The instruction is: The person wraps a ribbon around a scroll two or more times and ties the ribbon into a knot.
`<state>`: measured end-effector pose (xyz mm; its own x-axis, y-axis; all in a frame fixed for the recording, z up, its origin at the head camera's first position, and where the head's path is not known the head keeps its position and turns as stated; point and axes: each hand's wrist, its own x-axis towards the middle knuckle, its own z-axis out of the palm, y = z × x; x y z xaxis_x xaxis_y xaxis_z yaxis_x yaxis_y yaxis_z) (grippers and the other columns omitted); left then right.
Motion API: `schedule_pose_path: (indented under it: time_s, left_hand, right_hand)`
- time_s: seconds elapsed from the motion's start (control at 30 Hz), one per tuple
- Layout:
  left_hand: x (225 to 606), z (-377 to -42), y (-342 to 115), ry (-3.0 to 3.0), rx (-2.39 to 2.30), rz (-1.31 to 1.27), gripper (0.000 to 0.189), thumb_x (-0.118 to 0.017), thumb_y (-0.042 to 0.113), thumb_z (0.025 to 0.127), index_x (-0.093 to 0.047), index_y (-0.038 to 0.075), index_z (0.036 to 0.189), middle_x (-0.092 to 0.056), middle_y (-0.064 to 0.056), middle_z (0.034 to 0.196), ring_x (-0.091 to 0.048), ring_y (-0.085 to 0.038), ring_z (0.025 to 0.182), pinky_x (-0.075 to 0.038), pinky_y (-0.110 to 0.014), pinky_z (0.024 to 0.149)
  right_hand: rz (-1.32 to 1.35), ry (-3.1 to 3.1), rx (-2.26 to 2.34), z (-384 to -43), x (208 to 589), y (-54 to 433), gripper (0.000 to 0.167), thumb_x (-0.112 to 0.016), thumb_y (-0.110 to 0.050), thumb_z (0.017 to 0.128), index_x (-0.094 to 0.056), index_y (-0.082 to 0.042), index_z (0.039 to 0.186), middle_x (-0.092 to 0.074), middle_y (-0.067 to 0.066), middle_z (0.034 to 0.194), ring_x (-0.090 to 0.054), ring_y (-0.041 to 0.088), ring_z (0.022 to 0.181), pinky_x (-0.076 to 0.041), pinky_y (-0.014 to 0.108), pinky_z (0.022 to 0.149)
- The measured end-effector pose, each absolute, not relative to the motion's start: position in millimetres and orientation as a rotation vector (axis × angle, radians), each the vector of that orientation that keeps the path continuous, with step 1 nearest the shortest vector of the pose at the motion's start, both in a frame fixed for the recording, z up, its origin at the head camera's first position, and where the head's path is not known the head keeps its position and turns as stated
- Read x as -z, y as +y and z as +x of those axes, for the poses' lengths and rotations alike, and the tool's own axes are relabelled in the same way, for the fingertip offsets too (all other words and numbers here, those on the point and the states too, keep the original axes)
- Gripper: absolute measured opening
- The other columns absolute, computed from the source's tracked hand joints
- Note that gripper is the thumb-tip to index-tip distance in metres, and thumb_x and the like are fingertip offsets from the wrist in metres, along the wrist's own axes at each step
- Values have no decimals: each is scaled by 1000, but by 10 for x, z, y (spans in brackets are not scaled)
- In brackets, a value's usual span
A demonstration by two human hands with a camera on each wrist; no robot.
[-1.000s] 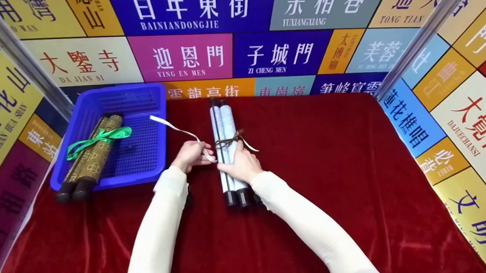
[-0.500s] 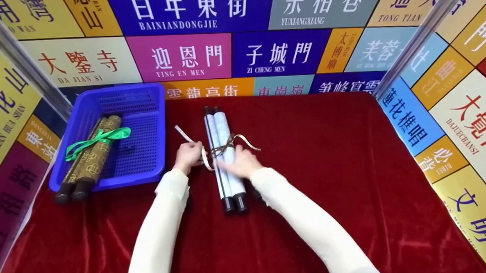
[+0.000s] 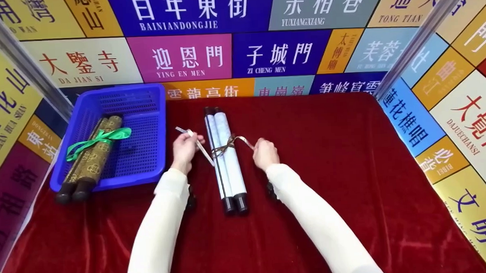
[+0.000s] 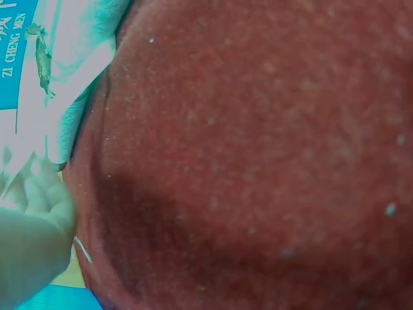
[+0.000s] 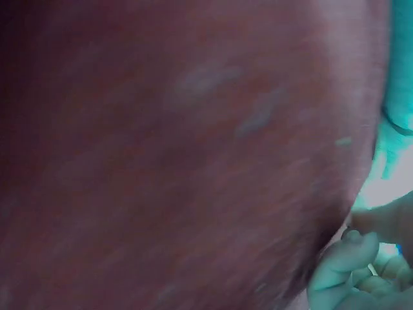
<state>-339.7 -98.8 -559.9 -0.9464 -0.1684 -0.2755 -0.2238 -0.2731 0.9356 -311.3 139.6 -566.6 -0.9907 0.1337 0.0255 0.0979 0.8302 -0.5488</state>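
Note:
A pale blue double-rolled scroll (image 3: 233, 174) with dark end knobs lies lengthwise on the red cloth. Around its middle runs a brown ribbon (image 3: 223, 147), crossed on top, with pale underside showing on its loose ends. My left hand (image 3: 183, 151) pinches the left end, beside the scroll; the tail sticks out past the fingers. To the scroll's right, my right hand (image 3: 266, 154) grips the other end with curled fingers. The left wrist view shows the ribbon (image 4: 85, 74) stretched from the scroll to the left hand (image 4: 39, 206). In the right wrist view, the right hand (image 5: 348, 271) is partly cut off.
A blue plastic basket (image 3: 148, 167) stands at the left, holding a brown patterned scroll (image 3: 93, 161) tied with a green ribbon (image 3: 122, 133); its dark knobs overhang the near rim. Printed panels (image 3: 182, 57) and transparent posts (image 3: 419, 34) border the red cloth (image 3: 325, 149).
My right hand has left the scroll, moved right and taken the right ribbon end. My left hand has shifted slightly up, straightening its end. The scroll has slid a little toward me.

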Motion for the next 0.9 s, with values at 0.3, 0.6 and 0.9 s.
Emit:
schedule_pose_path:
  time_s: [0.3, 0.6, 0.9]
  left_hand:
    - [5506, -3429, -934, 1940, -2675, -521, 22, -50, 8, 103, -61, -9, 113, -71, -9, 83, -72, -15, 73, -50, -51, 103]
    - [5443, -3422, -844, 2080, -2602, -436, 24, -49, 9, 104, -66, -7, 110, -69, -11, 85, -69, -11, 71, -54, -49, 98]
    - [5277, -3310, -637, 2595, -1563, 455, 24, -54, 9, 97, -70, -5, 107, -66, -10, 88, -55, -12, 74, -48, -23, 71]
  right_hand:
    - [-674, -2350, -1605, -3223, 5298, 1440, 24, -40, -18, 101, -53, -1, 110, -64, 19, 108, -61, 33, 99, -52, 41, 89]
    - [-412, -1836, -2085, -3270, 5192, 1271, 13, -38, -3, 105, -46, -5, 97, -65, 16, 95, -72, 23, 82, -61, 31, 76]
    - [265, -2099, -2104, -3205, 4986, 1023, 15, -60, -6, 99, -65, 7, 105, -70, 18, 110, -64, 19, 90, -56, 31, 82]
